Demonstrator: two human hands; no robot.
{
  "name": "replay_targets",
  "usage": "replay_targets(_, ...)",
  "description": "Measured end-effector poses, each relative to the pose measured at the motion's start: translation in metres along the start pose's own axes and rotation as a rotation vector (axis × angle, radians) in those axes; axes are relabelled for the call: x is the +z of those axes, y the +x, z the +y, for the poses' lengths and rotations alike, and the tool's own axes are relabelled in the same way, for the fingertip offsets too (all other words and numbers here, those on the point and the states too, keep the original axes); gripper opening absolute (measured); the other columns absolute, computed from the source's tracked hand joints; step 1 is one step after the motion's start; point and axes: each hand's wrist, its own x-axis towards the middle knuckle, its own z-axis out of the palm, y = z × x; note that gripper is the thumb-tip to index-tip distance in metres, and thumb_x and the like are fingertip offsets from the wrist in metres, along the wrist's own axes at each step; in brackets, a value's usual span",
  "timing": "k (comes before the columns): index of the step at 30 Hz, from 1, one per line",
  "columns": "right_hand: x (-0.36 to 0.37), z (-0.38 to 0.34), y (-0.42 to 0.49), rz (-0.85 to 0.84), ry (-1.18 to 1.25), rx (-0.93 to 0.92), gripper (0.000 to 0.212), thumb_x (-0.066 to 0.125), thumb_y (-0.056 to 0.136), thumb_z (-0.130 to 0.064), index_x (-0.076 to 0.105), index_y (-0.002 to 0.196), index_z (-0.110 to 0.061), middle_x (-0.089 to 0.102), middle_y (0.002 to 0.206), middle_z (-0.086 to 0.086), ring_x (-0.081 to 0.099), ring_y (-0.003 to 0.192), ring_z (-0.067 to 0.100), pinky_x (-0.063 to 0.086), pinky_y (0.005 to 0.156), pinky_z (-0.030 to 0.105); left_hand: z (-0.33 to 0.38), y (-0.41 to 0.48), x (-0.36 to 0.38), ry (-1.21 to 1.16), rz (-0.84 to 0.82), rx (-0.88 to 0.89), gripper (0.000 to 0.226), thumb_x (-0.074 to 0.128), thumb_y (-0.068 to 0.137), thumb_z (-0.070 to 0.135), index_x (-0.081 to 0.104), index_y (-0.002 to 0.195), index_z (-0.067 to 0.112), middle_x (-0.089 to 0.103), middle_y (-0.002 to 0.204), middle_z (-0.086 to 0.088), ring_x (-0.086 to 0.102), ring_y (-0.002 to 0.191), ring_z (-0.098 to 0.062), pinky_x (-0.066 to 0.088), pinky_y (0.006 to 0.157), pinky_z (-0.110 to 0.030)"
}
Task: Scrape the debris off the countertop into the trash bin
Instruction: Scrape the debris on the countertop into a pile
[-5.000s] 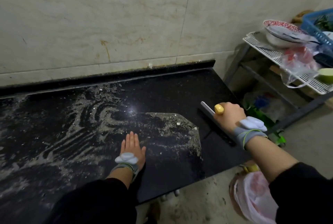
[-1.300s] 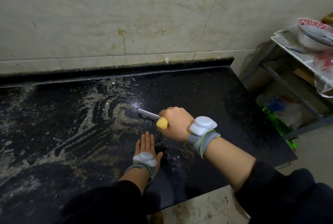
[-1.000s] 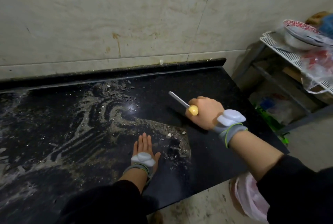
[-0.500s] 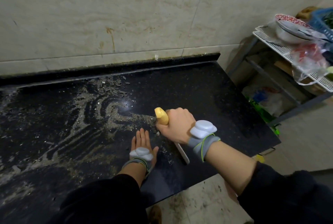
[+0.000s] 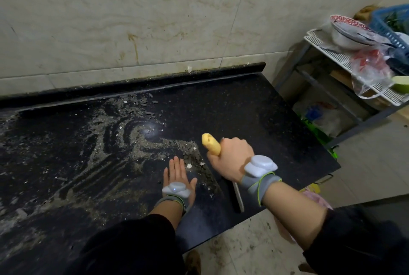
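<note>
Fingers (image 5: 224, 142) of right hand (image 5: 231, 160) round scraper (image 5: 211, 146), blade toward person; left hand (image 5: 178, 174) flat

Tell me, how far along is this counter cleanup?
Perhaps under halfway. The countertop looks clean at its right end. The right hand grips a yellow-handled blade beside a debris ridge near the front edge; the left hand rests flat. Elsewhere grit swirls cover the left side.

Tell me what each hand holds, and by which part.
The right hand grips the knife by its yellow handle. The left hand holds nothing; it rests flat, fingers straight, on the countertop.
</note>
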Motion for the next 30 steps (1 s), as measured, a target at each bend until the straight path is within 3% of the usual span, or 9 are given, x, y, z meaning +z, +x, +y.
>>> replay_targets(4, 0.001, -0.028, 0.003, 0.001, 0.113, -0.004, 0.037, 0.048, 0.087, -0.048, 0.056, 0.074, -0.015, 0.067, 0.083, 0.012, 0.063, 0.084, 0.040, 0.039, 0.062, 0.031, 0.000, -0.003, -0.003, -0.008, 0.011, -0.005, 0.074, 0.021, 0.101, 0.048, -0.011, 0.152, 0.005, -0.017, 0.159, -0.009, -0.014, 0.148, -0.022, -0.007, 0.119, -0.040)
replay_targets(6, -0.005, -0.030, 0.009, 0.011, 0.136, 0.022, 0.037, 0.050, 0.085, -0.050, 0.054, 0.071, -0.016, 0.068, 0.087, 0.015, 0.063, 0.087, 0.041, 0.042, 0.064, 0.032, -0.008, -0.003, -0.006, -0.011, 0.005, 0.026, 0.072, 0.021, 0.101, 0.045, -0.010, 0.152, 0.005, -0.017, 0.159, -0.008, -0.014, 0.148, -0.022, -0.007, 0.118, -0.040)
replay_targets(11, -0.025, -0.017, 0.036, 0.077, 0.053, 0.055, 0.040, 0.053, 0.084, -0.051, 0.061, 0.083, -0.012, 0.068, 0.097, 0.017, 0.063, 0.093, 0.041, 0.042, 0.068, 0.033, -0.057, 0.000, -0.020, -0.060, 0.062, 0.050, 0.070, 0.021, 0.102, 0.040, -0.012, 0.150, 0.003, -0.017, 0.160, -0.006, -0.013, 0.148, -0.021, -0.006, 0.119, -0.038)
replay_targets(15, -0.023, -0.010, 0.063, 0.032, -0.004, 0.055, 0.038, 0.051, 0.085, -0.047, 0.066, 0.094, -0.013, 0.068, 0.096, 0.014, 0.063, 0.091, 0.039, 0.041, 0.066, 0.031, -0.103, 0.002, -0.029, -0.127, 0.102, -0.077, 0.069, 0.024, 0.102, 0.039, -0.009, 0.152, 0.005, -0.007, 0.161, -0.009, -0.006, 0.149, -0.023, -0.002, 0.120, -0.037)
replay_targets(19, -0.016, -0.018, 0.081, -0.022, 0.013, 0.052, 0.034, 0.053, 0.084, -0.045, 0.063, 0.084, -0.013, 0.068, 0.092, 0.015, 0.063, 0.085, 0.039, 0.043, 0.065, 0.031, -0.141, -0.001, -0.028, -0.085, 0.042, -0.195, 0.069, 0.020, 0.102, 0.041, -0.012, 0.151, 0.005, -0.014, 0.160, -0.010, -0.011, 0.148, -0.024, -0.003, 0.120, -0.037)
replay_targets(26, -0.007, -0.072, 0.071, -0.074, -0.040, -0.174, 0.030, 0.053, 0.087, -0.041, 0.060, 0.084, -0.012, 0.067, 0.094, 0.016, 0.063, 0.091, 0.040, 0.042, 0.065, 0.031, -0.160, -0.004, -0.016, -0.129, -0.025, -0.233, 0.071, 0.016, 0.101, 0.048, -0.015, 0.150, 0.008, -0.022, 0.158, -0.007, -0.015, 0.147, -0.021, -0.004, 0.120, -0.036)
replay_targets(30, -0.013, -0.089, 0.069, -0.144, 0.013, -0.219, 0.035, 0.055, 0.085, -0.042, 0.047, 0.065, -0.014, 0.059, 0.080, 0.013, 0.063, 0.086, 0.039, 0.041, 0.063, 0.030, -0.159, -0.003, -0.017, -0.122, -0.035, -0.242, 0.071, 0.016, 0.101, 0.048, -0.015, 0.151, 0.008, -0.022, 0.158, -0.007, -0.016, 0.147, -0.021, -0.004, 0.120, -0.036)
